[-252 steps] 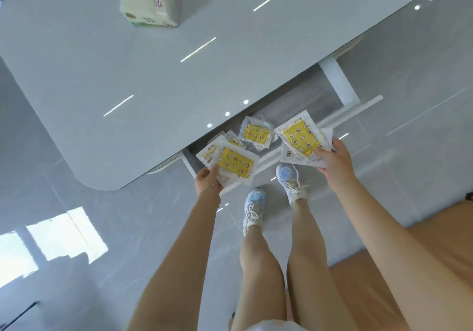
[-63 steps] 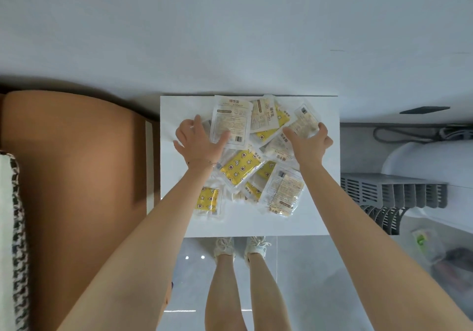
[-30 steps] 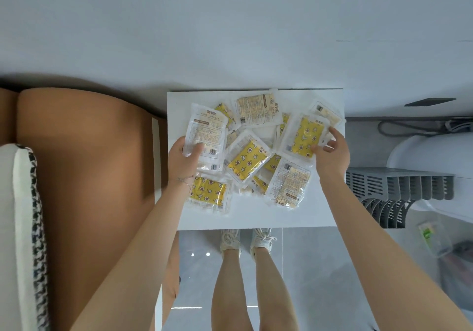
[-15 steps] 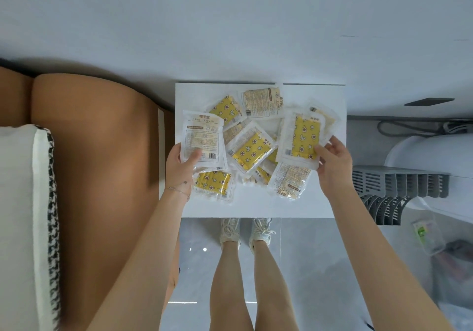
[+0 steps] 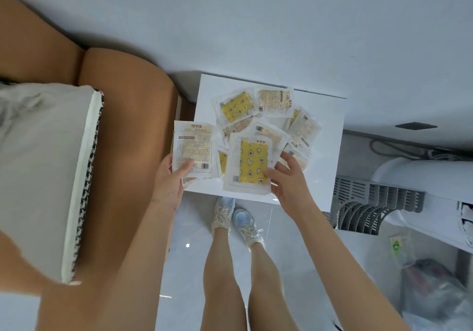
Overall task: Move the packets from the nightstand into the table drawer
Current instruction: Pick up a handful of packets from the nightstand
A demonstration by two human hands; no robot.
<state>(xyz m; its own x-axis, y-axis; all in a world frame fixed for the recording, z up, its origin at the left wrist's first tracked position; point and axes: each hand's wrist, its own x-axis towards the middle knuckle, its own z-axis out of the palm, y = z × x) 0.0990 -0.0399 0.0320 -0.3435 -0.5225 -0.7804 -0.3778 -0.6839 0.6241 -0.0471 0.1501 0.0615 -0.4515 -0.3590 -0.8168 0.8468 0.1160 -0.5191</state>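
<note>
Head view, left fingers [image 5: 184, 170] pinching beige-label packet [image 5: 193, 149], right fingers [image 5: 273, 172] pinching yellow star packet [image 5: 252, 161], print blurred.

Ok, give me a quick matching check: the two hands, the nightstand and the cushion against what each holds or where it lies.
Things:
1. left hand
2. right hand
3. nightstand
4. cushion

States:
A. lies on the brown seat
B. holds the yellow packet
C. holds the text-side packet
D. bears the loose packets

Pairs: 1-C, 2-B, 3-D, 4-A.
</note>
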